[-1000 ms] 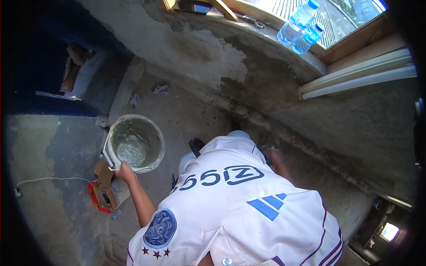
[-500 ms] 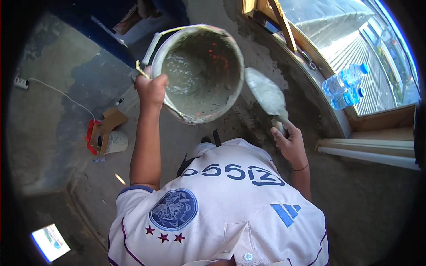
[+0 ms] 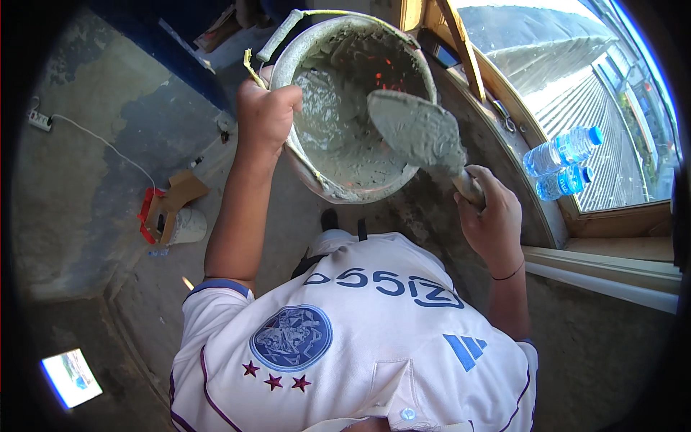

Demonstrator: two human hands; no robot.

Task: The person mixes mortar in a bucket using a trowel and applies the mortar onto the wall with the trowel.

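Observation:
A round bucket (image 3: 294, 147) hangs tilted toward me, its inside coated with wet grey mortar (image 3: 327, 129). My left hand (image 3: 269, 108) is closed round the left side of its rim; the fingers behind the wall are partly hidden. The bucket's wire handle with a pale grip (image 3: 281, 34) rests along the upper rim. My right hand (image 3: 492, 214) is closed on the handle of a trowel (image 3: 417, 129). Grey mortar covers the trowel's blade, which overlaps the bucket's right side and opening, its tip pointing left.
Two water bottles (image 3: 565, 147) lie by the window (image 3: 576, 79) at right. Below them run pale pipes or bars (image 3: 601, 272). An open cardboard box (image 3: 169, 205) and a white bucket (image 3: 190, 226) stand on the floor at left. A power strip (image 3: 39, 120) with a white cable is farther left.
The trowel has moved up and left from beside the bucket to in front of its opening, with its mortar-coated face now showing. The bucket has shifted slightly up and right with my left hand.

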